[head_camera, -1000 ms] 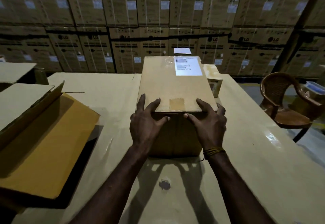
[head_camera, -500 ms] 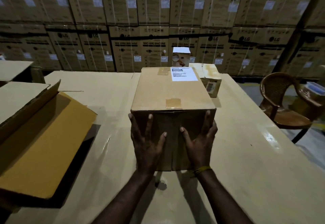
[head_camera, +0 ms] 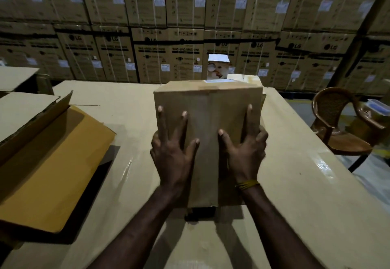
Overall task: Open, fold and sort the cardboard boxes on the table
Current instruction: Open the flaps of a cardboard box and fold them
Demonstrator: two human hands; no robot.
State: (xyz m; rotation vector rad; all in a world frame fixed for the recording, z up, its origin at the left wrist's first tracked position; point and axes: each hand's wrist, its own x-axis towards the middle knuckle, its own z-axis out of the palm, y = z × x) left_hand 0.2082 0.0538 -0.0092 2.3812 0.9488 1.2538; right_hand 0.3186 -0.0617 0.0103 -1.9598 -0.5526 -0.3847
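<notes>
— Where's the brown cardboard box (head_camera: 207,125)?

— Midway across the tabletop (head_camera: 295,184), toward the near edge, with its big near face turned toward the camera. A white label (head_camera: 219,81) shows on its top, at the far edge.

— And the hands?

— Both lie flat on that near face, apart, one to each side of its centre seam. The left hand (head_camera: 175,152) presses the left half with fingers straight and spread upward; the right hand (head_camera: 244,148) presses the right half, fingers reaching up along the box's right edge. A yellow thread band (head_camera: 247,184) circles the right wrist.

— Is either one gripping it?

— The left is not. The right's outer fingers at the box's right edge are hard to read.

— Anything else on the table?

— An opened carton (head_camera: 42,152) with a raised flap at the left edge, and a small printed box (head_camera: 217,68) beyond the far edge of the big one. A brown chair (head_camera: 337,125) stands off the right edge.
</notes>
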